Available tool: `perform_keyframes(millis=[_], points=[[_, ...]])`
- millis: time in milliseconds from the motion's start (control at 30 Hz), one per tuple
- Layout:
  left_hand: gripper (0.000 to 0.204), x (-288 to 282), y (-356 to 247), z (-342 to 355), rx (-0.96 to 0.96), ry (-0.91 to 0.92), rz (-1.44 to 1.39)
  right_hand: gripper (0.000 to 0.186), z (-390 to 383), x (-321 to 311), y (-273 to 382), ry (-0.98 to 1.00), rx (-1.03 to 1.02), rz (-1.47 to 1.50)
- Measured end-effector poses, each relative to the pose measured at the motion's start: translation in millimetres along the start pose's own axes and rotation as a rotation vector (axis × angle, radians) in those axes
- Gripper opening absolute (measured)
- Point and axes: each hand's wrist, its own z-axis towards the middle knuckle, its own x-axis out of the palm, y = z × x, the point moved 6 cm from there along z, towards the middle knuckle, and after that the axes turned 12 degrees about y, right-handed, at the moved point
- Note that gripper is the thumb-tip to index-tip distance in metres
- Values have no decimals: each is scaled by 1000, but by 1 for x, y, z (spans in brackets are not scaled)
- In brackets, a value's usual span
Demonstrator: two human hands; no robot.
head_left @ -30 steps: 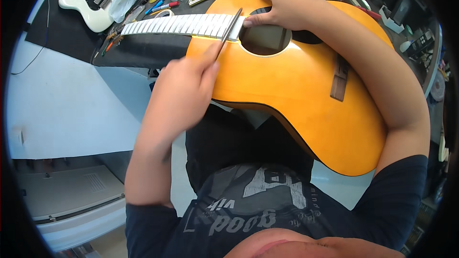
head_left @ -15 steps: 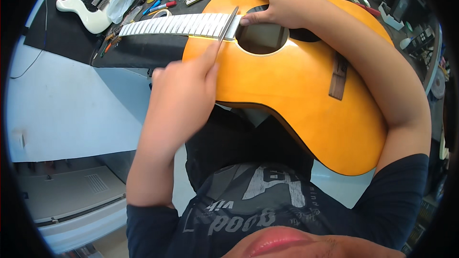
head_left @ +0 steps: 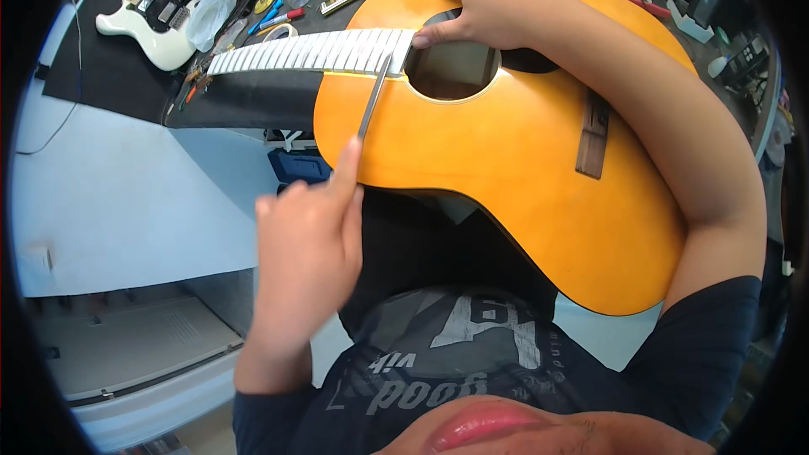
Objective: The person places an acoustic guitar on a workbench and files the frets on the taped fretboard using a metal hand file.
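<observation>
Head view, starting at my far left: a white electric guitar body [head_left: 147, 29] lies on the dark bench mat [head_left: 93, 76], with a crumpled clear plastic bag [head_left: 209, 21] just beside it and a scatter of small hand tools [head_left: 282, 13] behind. Below the bench edge I see a pale blue surface [head_left: 126, 202] and a grey tray [head_left: 126, 345] lower down. Moving in, my left hand [head_left: 308, 257] is curled closed around the lower end of a slim metal file [head_left: 373, 97], forefinger stretched along its shaft. The file runs up and slightly right, its tip resting across the last frets of the taped white fingerboard [head_left: 312, 50]. That fingerboard belongs to the orange acoustic guitar [head_left: 506, 168], which lies flat across my lap, neck pointing left. Further right, my right hand [head_left: 489, 0] presses flat on the guitar top at the upper rim of the soundhole [head_left: 451, 67], fingers spread, gripping nothing. A dark bridge [head_left: 594, 135] sits further right.
</observation>
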Motion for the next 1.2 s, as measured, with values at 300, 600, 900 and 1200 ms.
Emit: perform_keyframes(millis=[300, 600, 900, 1200], points=[[50, -18, 1, 57, -2, -62, -37, 96, -3, -5, 7, -48, -55, -18], [42, -17, 7, 36, -9, -85, -30, 92, -5, -7, 11, -21, -82, 30], [47, 4, 25, -24, 9, -6, -335, 95, -1, -5, 13, 18, -57, 28], [44, -3, 19, 25, 89, -10, -366, 95, -4, 2, -2, 11, -3, 22]])
